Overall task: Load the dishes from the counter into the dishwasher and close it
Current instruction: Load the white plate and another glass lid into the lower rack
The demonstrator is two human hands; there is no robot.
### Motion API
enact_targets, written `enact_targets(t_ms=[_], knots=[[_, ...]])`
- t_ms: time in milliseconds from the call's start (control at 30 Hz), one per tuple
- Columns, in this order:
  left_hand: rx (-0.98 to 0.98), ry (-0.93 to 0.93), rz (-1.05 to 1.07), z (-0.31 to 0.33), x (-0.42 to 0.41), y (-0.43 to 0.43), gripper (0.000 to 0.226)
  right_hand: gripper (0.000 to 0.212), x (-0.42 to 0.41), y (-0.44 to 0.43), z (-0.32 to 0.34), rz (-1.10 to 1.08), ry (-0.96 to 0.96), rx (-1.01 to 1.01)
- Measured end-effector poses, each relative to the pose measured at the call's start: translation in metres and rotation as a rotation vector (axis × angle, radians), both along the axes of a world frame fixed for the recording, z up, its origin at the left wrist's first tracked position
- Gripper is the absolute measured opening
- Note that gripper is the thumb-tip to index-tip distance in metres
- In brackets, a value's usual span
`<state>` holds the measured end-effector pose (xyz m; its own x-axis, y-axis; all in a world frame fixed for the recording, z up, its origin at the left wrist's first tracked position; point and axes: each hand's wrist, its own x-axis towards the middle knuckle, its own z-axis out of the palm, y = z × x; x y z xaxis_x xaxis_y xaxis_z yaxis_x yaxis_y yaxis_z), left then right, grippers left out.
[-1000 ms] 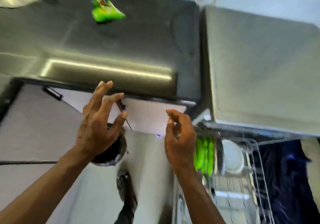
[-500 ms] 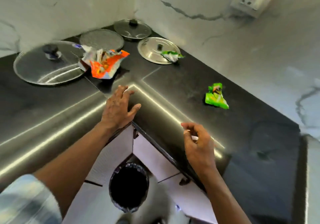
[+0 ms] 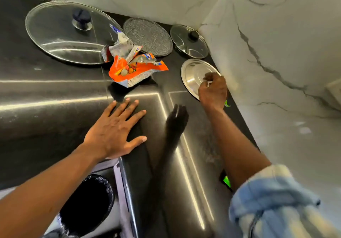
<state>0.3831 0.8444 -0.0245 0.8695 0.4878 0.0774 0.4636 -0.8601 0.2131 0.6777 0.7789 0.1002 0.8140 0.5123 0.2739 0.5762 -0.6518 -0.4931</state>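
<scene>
Several dishes lie on the dark counter (image 3: 55, 94) near the corner: a large glass lid (image 3: 62, 33), a grey round plate (image 3: 147, 37), a small glass lid with a black knob (image 3: 189, 41) and a steel lid (image 3: 192, 75). My right hand (image 3: 213, 90) is over the steel lid's right part, fingers curled, pinching a small white and green wrapper (image 3: 227, 104) that pokes out beneath it. My left hand (image 3: 118, 129) rests flat on the counter near its inner corner, fingers spread. The dishwasher is out of view.
Crumpled orange and silver snack wrappers (image 3: 132, 66) lie between the large lid and the steel lid. A green wrapper (image 3: 227, 181) shows beside my right forearm. A black-lined bin (image 3: 86, 204) stands on the floor below the counter corner. Marble walls (image 3: 276, 44) close the corner.
My view swung from the dishwasher to the counter corner. My right hand reached forward to the steel lid and closed on the wrapper there. My left hand spread flat on the counter.
</scene>
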Motion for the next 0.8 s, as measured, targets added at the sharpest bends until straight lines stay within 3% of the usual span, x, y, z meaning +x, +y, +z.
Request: enact_targets(t_ms=[167,300,533,667,800], knots=[[0.031,0.017,0.018,-0.003,0.001,-0.002,0.087,0.045,0.092,0.044,-0.004,-0.059,-0.040,-0.340],[0.028,-0.006,0.039,-0.007,0.001,-0.007,0.086,0.047,0.131,0.059,-0.018,0.104,0.031,-0.722],[0.012,0.020,0.047,-0.002,0.004,-0.003,0.086,0.033,0.150,0.063,-0.032,0.117,-0.089,-0.626],[0.001,0.053,0.037,0.003,0.004,-0.003,0.086,0.029,0.144,0.049,-0.012,0.150,-0.218,-0.422],[-0.012,0.059,0.042,0.004,0.000,-0.004,0.085,0.033,0.138,0.033,0.038,0.085,-0.139,-0.169]])
